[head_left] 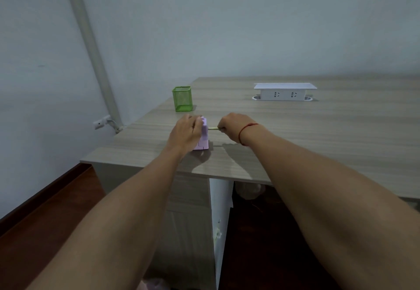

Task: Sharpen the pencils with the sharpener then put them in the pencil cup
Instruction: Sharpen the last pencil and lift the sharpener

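Lilac sharpener (203, 138) gripped by left hand (185, 132), right hand (230, 127) pinching pencil (213, 128)

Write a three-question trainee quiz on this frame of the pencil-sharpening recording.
1. True or false: the left hand holds the lilac sharpener.
2. The right hand pinches: A) the pencil; B) a ruler; C) a cable.
3. What stands on the table behind the sharpener, near the left edge?
Key: 1 true; 2 A; 3 the green mesh cup.
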Demonstrator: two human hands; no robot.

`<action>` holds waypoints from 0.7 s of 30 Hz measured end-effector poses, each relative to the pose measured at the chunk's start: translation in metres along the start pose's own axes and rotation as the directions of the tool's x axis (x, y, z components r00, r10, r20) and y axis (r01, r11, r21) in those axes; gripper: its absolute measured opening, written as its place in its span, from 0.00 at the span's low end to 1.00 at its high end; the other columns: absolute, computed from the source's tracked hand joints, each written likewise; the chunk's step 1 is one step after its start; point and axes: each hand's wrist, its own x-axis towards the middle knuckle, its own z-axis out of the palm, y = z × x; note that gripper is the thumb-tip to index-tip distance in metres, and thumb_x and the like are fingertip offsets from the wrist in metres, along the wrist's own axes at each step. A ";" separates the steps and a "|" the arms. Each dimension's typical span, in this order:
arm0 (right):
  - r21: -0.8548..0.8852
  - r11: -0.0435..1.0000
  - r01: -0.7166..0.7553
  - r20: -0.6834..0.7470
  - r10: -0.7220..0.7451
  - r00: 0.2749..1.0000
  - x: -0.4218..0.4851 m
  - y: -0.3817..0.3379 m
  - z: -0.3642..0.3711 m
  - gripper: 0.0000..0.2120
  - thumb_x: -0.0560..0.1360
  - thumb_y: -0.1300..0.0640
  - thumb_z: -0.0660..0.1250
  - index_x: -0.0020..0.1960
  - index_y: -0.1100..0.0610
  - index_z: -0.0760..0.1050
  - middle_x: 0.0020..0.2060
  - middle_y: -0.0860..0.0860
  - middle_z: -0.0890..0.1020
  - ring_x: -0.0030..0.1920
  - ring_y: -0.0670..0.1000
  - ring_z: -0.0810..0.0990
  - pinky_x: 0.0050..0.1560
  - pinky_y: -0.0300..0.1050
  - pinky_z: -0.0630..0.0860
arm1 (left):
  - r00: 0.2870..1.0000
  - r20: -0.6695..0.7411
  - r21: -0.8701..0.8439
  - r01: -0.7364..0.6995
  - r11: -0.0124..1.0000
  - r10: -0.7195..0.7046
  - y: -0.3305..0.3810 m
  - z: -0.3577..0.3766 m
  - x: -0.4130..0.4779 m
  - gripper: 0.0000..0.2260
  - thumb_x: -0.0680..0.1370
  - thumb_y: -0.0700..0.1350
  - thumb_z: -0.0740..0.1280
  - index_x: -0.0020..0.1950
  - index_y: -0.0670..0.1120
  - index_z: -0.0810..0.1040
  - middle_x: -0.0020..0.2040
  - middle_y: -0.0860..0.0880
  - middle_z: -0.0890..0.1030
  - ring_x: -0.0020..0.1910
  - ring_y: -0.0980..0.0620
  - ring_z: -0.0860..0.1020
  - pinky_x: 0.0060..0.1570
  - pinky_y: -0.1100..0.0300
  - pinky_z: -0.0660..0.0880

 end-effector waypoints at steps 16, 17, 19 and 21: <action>0.206 0.975 -0.080 0.083 0.064 0.994 -0.013 0.032 0.025 0.13 0.79 0.61 0.61 0.62 0.60 0.76 0.61 0.57 0.78 0.62 0.57 0.76 0.63 0.47 0.70 | 0.999 -0.039 0.016 0.026 1.000 -0.026 0.006 -0.002 -0.003 0.17 0.82 0.47 0.51 0.53 0.41 0.78 0.50 0.39 0.76 0.52 0.42 0.74 0.49 0.52 0.71; 0.231 0.970 -0.075 0.076 0.059 0.995 -0.014 0.028 0.029 0.14 0.78 0.61 0.62 0.62 0.60 0.77 0.60 0.57 0.79 0.62 0.57 0.76 0.63 0.46 0.70 | 0.999 -0.042 0.021 0.029 0.999 -0.029 0.007 -0.001 -0.004 0.17 0.82 0.47 0.51 0.53 0.41 0.78 0.50 0.38 0.76 0.52 0.41 0.74 0.49 0.52 0.71; 0.256 0.964 -0.075 0.054 0.063 0.997 -0.013 0.025 0.034 0.14 0.77 0.61 0.63 0.62 0.60 0.77 0.59 0.57 0.80 0.62 0.57 0.76 0.63 0.46 0.70 | 0.999 -0.039 0.033 0.024 0.999 -0.022 0.007 -0.001 -0.004 0.17 0.82 0.47 0.51 0.52 0.41 0.77 0.50 0.39 0.76 0.52 0.41 0.74 0.48 0.52 0.70; 0.266 0.961 -0.079 0.035 0.072 0.997 -0.011 0.028 0.036 0.14 0.77 0.61 0.64 0.62 0.60 0.76 0.58 0.57 0.80 0.62 0.57 0.76 0.63 0.46 0.69 | 0.999 -0.042 0.031 0.024 0.999 -0.022 0.005 -0.001 -0.003 0.17 0.82 0.48 0.51 0.53 0.42 0.78 0.50 0.39 0.76 0.52 0.42 0.74 0.48 0.53 0.70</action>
